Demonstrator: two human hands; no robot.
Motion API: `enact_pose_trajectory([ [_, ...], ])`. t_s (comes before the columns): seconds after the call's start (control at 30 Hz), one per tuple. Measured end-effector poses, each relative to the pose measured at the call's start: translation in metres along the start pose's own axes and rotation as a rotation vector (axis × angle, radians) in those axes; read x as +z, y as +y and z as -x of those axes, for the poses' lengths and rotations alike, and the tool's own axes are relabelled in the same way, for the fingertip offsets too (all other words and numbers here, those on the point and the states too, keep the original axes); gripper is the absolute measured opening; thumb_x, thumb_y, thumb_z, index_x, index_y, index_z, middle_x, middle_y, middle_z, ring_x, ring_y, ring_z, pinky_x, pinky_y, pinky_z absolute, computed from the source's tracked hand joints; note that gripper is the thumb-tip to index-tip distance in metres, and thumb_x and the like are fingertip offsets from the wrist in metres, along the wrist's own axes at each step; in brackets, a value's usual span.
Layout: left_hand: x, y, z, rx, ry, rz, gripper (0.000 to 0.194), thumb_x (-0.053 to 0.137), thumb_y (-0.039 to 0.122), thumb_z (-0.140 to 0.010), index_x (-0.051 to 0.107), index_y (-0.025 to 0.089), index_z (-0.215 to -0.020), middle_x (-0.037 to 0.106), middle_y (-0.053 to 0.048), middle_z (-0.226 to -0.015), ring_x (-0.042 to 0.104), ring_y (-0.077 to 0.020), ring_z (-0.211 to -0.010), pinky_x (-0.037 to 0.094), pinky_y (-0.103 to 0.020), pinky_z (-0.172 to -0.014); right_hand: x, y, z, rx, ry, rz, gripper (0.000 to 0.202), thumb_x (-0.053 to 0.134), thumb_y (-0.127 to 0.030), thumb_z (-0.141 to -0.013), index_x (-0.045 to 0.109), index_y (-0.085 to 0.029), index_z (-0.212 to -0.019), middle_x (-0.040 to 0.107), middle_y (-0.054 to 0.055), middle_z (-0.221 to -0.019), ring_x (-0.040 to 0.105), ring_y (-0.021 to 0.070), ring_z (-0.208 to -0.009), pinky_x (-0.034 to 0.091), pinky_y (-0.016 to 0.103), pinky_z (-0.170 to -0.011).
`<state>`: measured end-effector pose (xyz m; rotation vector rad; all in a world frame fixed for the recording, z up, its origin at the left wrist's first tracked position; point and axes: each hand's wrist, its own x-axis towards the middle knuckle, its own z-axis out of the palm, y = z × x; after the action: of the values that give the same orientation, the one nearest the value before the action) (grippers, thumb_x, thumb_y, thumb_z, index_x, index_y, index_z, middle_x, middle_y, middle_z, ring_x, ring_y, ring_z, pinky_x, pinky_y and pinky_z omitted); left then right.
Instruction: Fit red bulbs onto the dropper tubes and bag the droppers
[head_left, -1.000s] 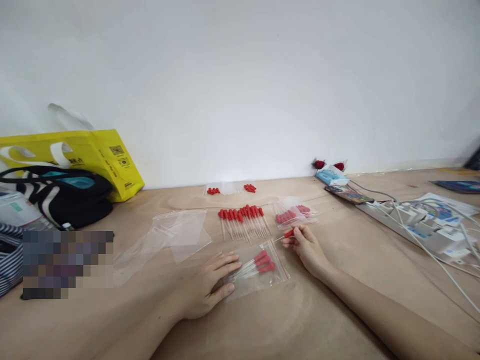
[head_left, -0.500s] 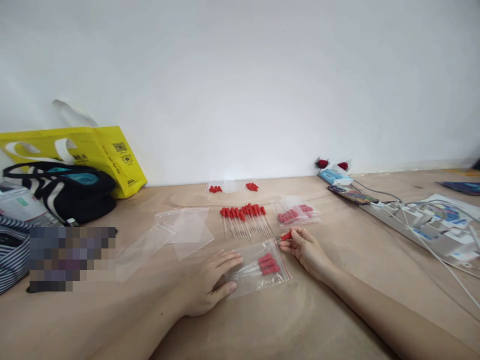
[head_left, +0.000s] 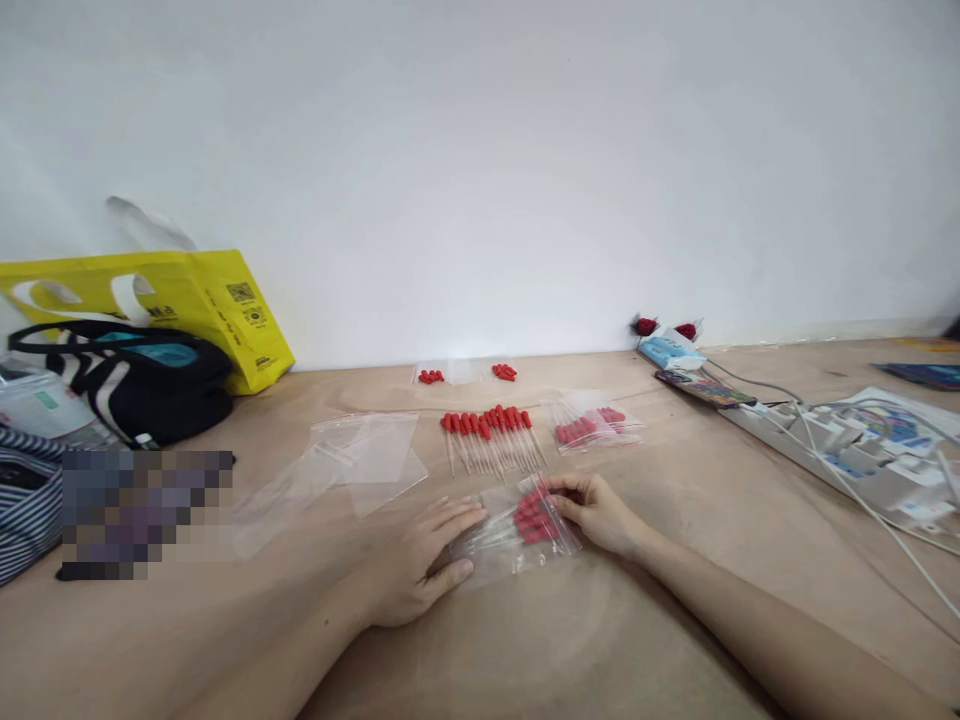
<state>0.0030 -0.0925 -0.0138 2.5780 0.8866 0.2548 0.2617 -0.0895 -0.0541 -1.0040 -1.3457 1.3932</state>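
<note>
A clear zip bag [head_left: 487,572] lies in front of me with several red-bulbed droppers [head_left: 534,522] inside, their bulbs toward the bag's right end. My left hand [head_left: 431,560] rests flat on the bag's left end, fingers stretched and thumb apart. At the red-lined mouth on the right, my right hand [head_left: 596,512] has its fingers closed on a dropper by its red bulb, which is partly hidden by the bag edge and fingers. Just beyond the bag, a row of loose droppers [head_left: 487,425] lies with bulbs pointing away from me.
Flat clear bags [head_left: 382,455] lie to the left. Another bag of droppers [head_left: 592,428] is at right, with more bagged droppers [head_left: 504,373] by the wall. A power strip [head_left: 847,470] with cables stands right; a yellow bag [head_left: 247,330] and black bag [head_left: 172,390] stand left.
My right hand has moved slightly left, carrying the dropper from outside the bag's mouth into it. The bulbs inside now look more bunched. My left hand has stayed put.
</note>
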Motion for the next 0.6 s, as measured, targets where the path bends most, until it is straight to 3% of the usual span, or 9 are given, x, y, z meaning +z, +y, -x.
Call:
enact_pose_trajectory([
  [0.1,0.0,0.0,0.0,0.003,0.002,-0.002,0.046,0.041,0.034,-0.087,0.032,0.025,-0.132,0.037,-0.004,-0.137,0.031,-0.0217,-0.126,0.023,-0.045,-0.106,-0.002,0.001,-0.006,0.015,0.047,0.011,0.038,0.068,-0.048,-0.06,0.069,-0.016,-0.08,0.069,0.005,-0.074,0.063,0.0194,-0.07,0.049,0.037,-0.074],
  [0.3,0.0,0.001,0.0,-0.016,-0.01,-0.005,0.046,0.042,0.032,-0.087,0.032,0.025,-0.132,0.037,-0.004,-0.137,0.031,-0.0219,-0.126,0.024,-0.045,-0.105,0.001,0.009,-0.014,-0.026,0.207,0.207,0.037,0.067,-0.051,-0.06,0.068,-0.015,-0.068,0.067,0.006,-0.065,0.062,0.0208,-0.061,0.051,0.035,-0.06],
  [0.43,0.001,-0.001,0.0,0.006,0.003,0.013,0.047,0.042,0.032,-0.087,0.032,0.026,-0.132,0.036,-0.003,-0.137,0.031,-0.0219,-0.126,0.023,-0.045,-0.106,0.004,0.01,-0.01,-0.058,0.122,0.239,0.037,0.061,-0.051,-0.066,0.069,-0.017,-0.076,0.067,0.007,-0.07,0.062,0.0228,-0.068,0.05,0.036,-0.061],
  [0.6,0.002,-0.002,0.001,0.01,0.01,0.013,0.045,0.042,0.034,-0.087,0.034,0.026,-0.131,0.038,-0.004,-0.136,0.032,-0.0223,-0.126,0.024,-0.045,-0.105,-0.009,-0.002,-0.01,-0.028,-0.122,0.315,0.024,0.056,-0.037,-0.071,0.068,-0.016,-0.079,0.066,0.003,-0.068,0.061,0.0168,-0.067,0.048,0.031,-0.064],
])
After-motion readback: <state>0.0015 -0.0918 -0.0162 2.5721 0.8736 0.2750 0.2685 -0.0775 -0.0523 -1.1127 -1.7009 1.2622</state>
